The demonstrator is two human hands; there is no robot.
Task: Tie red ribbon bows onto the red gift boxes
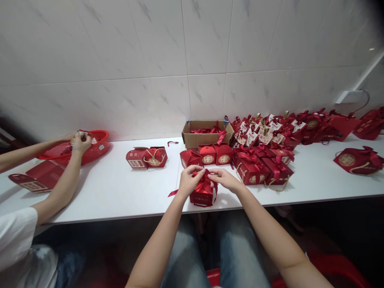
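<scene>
A small red gift box (203, 197) stands upright near the table's front edge, with a dark red ribbon at its top. My left hand (191, 180) is at the box's upper left, thumb and fingers pinched on the ribbon. From the right, my right hand (225, 179) pinches the ribbon at the top too. One ribbon end (173, 193) sticks out to the left, past my left hand. A pale strip shows on the box's right side. The fingertips partly hide the ribbon.
Behind are red boxes (208, 155) and a cardboard box (192, 140) of ribbon. Ribboned boxes (250, 170) and tagged bags (265, 134) stand right. Two boxes (136, 159) sit left. At far left, another person's hands (81, 143) work over a red basket (103, 149).
</scene>
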